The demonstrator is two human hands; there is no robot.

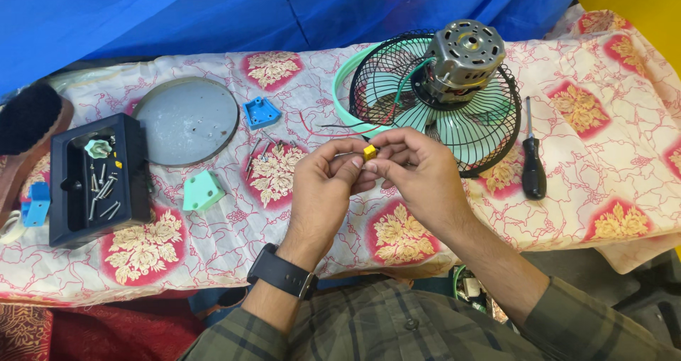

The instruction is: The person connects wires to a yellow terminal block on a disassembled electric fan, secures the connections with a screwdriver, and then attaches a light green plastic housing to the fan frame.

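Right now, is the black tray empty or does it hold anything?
Not empty. The black tray holds loose screws and a small green knob in its well.

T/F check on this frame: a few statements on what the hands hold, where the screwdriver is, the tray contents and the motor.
1. Both hands pinch a small yellow part. True.
2. The screwdriver lies inside the black tray. False: it lies on the cloth, right of the fan guard.
3. The tray holds loose screws. True.
4. The motor sits on the grey round plate. False: it sits on the fan guard.
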